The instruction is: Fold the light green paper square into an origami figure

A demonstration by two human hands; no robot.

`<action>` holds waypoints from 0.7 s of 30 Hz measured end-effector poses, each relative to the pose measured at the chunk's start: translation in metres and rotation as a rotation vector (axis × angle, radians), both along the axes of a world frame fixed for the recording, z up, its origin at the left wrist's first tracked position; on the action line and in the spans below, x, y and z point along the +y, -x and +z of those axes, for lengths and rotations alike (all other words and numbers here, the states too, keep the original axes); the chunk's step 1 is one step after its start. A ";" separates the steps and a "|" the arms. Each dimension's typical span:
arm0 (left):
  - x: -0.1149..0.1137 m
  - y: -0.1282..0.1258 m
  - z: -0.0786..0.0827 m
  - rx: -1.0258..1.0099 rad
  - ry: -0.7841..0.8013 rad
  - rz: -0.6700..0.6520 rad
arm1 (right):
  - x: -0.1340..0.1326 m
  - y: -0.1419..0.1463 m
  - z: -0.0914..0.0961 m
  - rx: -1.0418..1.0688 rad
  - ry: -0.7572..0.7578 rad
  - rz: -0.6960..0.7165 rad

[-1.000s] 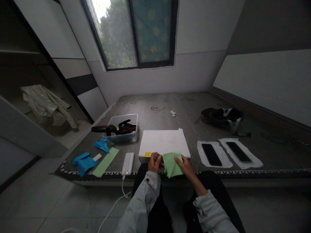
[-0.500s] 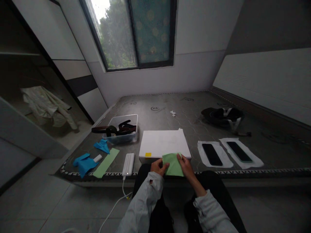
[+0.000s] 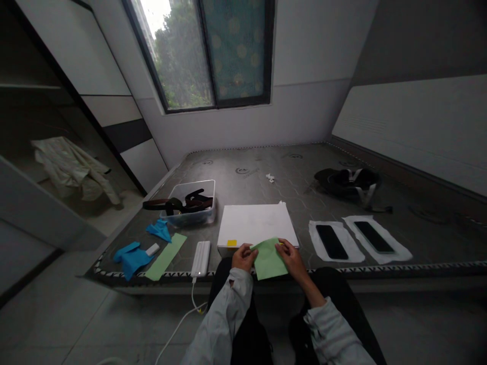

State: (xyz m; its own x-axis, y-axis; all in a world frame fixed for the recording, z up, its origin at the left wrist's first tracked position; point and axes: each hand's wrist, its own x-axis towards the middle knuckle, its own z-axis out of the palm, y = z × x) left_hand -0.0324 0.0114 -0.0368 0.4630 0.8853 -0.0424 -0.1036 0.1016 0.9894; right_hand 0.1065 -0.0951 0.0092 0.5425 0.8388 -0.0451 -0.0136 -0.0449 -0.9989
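Observation:
A folded sheet of pale green paper is held up between my hands, just in front of the bed's near edge. My left hand pinches its left corner, and my right hand grips its upper right edge. Behind the paper lies a white board with a small yellow sticker near its front left corner. Both hands are right at the board's front edge.
To the left are a white power bank with a cable, a green paper strip, blue folded pieces and a clear tub of dark belts. To the right, black phones lie on white paper, with a black bag behind.
The green paper has turned, with its corner now reaching left towards my left hand. My left hand has moved slightly left and my right hand slightly up along the paper.

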 end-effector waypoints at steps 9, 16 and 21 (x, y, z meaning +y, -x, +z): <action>-0.006 0.002 0.005 0.074 -0.219 -0.131 | -0.001 0.000 0.004 -0.004 0.017 -0.034; -0.007 0.008 0.019 0.197 -0.282 -0.221 | -0.004 0.003 0.008 0.116 0.000 0.038; -0.006 0.007 0.016 0.147 -0.225 -0.100 | -0.003 0.001 0.008 0.138 0.006 0.122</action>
